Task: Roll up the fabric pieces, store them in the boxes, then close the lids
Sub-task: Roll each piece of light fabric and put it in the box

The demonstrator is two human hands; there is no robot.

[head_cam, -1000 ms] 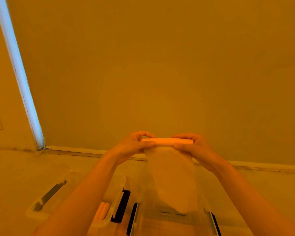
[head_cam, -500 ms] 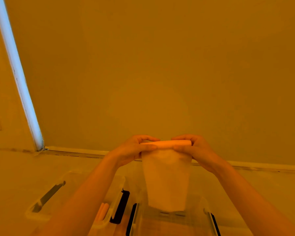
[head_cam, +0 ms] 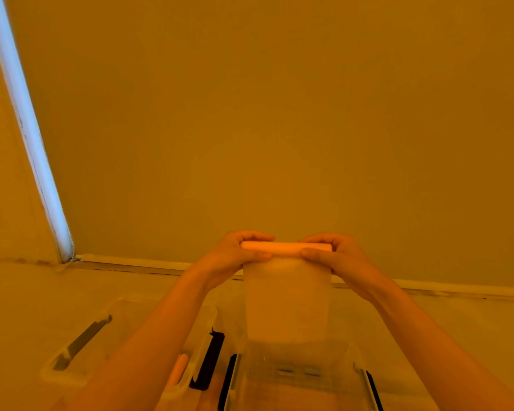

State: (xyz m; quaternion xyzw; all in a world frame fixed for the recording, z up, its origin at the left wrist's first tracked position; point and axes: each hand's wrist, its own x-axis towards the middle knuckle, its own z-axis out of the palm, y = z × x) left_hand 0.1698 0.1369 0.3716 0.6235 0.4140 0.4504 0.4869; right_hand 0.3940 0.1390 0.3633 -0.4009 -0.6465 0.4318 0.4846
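Left hand and right hand each pinch one end of the fabric roll, held in the air, long axis running nine to three o'clock. Its loose tail hangs toward six, over a clear box. A second box sits at nine of it, holding a rolled piece.

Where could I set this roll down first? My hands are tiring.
Bare floor lies left of the left box, up to the baseboard; more right of the right box. Between the boxes it is crowded: black latches nearly meet.
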